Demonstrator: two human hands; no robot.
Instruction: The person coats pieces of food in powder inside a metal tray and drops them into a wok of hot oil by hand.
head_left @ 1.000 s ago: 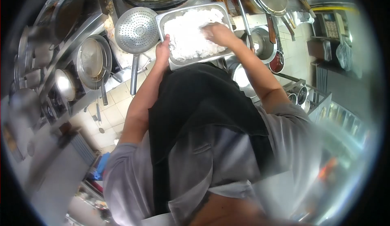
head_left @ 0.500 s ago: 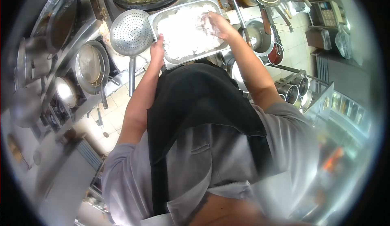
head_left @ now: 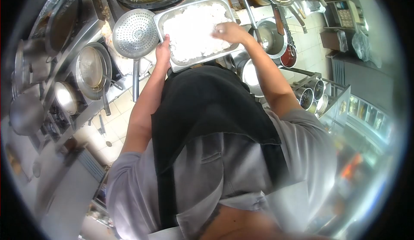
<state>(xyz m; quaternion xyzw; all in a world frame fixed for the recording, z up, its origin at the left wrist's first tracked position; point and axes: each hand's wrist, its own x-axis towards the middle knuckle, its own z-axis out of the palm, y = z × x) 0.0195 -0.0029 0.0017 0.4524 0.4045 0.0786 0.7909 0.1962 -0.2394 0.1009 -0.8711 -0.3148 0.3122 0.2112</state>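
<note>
Right hand [head_left: 233,33] at the white food [head_left: 192,30]; fingers blurred, cannot tell whether together. Left hand [head_left: 163,53] clamps the tray [head_left: 202,60], thumb at rim. Food inside tray, strainer [head_left: 136,33] just left. Firm left grip, strokes within walls, should limit spills.

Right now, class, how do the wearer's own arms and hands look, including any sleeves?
Both hands look bare, with no gloves or wristwatch visible, though the right fingers are blurred. The forearms are uncovered below short, loose grey sleeves.
</note>
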